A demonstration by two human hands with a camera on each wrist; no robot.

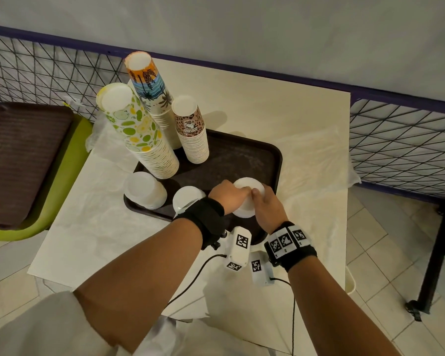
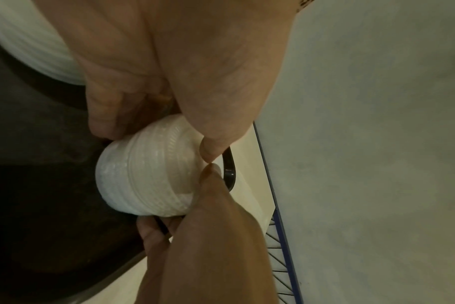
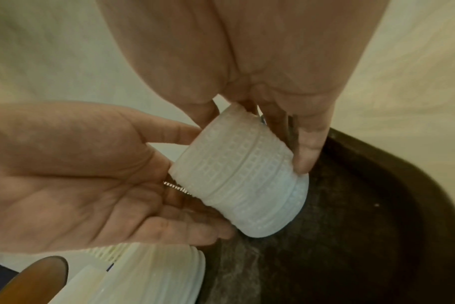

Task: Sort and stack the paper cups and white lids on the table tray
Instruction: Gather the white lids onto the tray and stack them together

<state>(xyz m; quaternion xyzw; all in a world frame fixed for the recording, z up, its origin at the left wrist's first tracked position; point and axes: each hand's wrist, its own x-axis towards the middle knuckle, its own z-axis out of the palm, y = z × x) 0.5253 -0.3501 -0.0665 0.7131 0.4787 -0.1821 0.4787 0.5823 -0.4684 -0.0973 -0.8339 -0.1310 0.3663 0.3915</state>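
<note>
A short stack of white lids [image 1: 247,199] sits tilted over the front right part of the dark brown tray [image 1: 244,155]. Both hands hold it. My left hand [image 1: 229,195] cups its left side, and my right hand [image 1: 266,204] pinches its right side. In the right wrist view the lid stack [image 3: 242,181] has its lower end at the tray floor [image 3: 364,216]. Two more white lid stacks [image 1: 145,190] [image 1: 186,197] stand at the tray's front left. The lime-print cup stack [image 1: 136,129], palm-print cup stack [image 1: 152,98] and leopard-print cup stack [image 1: 192,129] rise at the tray's back left.
The tray lies on a cream table [image 1: 280,111] spread with thin clear plastic [image 1: 319,155]. A wire mesh fence [image 1: 401,140] runs behind and to the right. A green chair [image 1: 59,176] carrying another brown tray [image 1: 21,160] stands at the left.
</note>
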